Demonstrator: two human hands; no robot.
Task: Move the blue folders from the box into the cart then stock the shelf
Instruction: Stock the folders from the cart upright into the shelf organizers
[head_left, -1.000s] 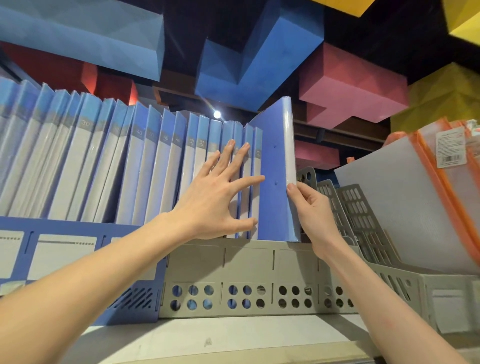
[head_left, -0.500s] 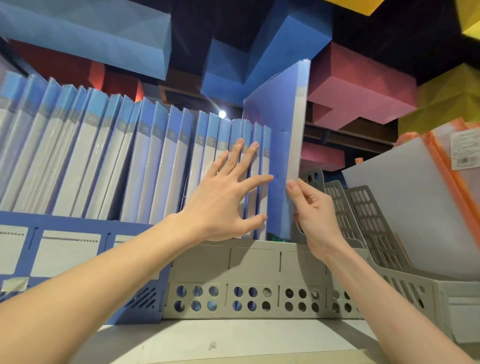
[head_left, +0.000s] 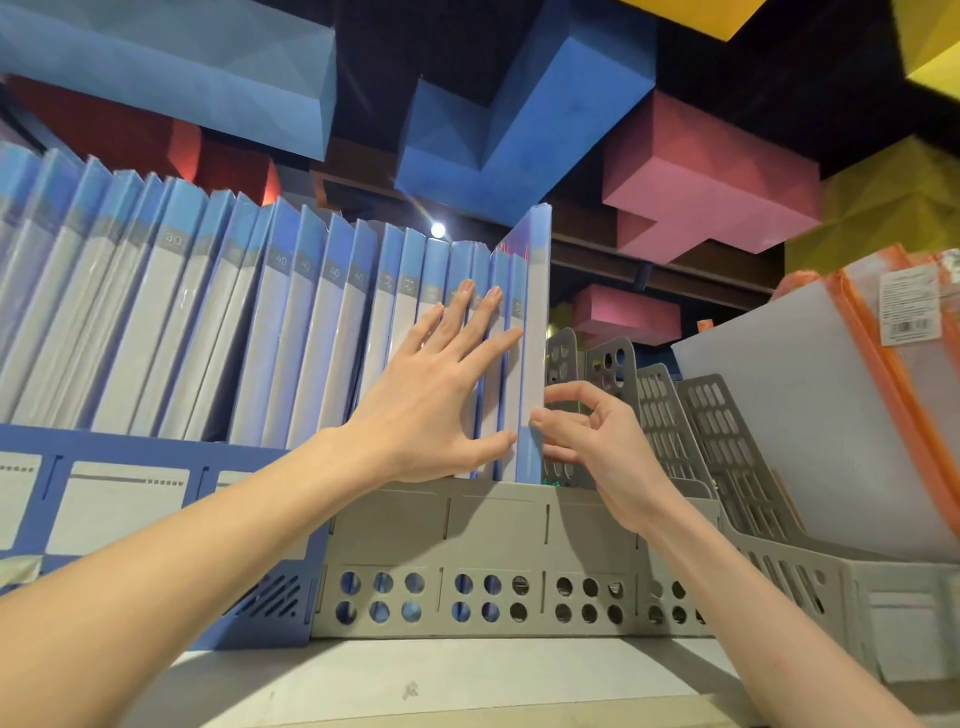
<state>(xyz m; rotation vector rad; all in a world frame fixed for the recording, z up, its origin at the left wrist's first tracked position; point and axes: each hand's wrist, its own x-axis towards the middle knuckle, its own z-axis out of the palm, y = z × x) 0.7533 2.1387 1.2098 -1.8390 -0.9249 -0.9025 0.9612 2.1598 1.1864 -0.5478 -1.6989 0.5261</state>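
blue folder now down in gray file rack, beside flat left grip bracing row; right grip pinches spine; nearly stocked.

blue folders upright in a row, rightmost folder standing tallest

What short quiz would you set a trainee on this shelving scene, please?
1. True or false: the left hand lies flat, fingers straight, against the spines of the upright blue plastic folders.
2. Which colour is the perforated plastic file holder under the rightmost blue folder? A blue; B grey; C orange.
3. What does the right hand pinch?
Key: 1 true; 2 B; 3 the rightmost blue folder, low on its spine.
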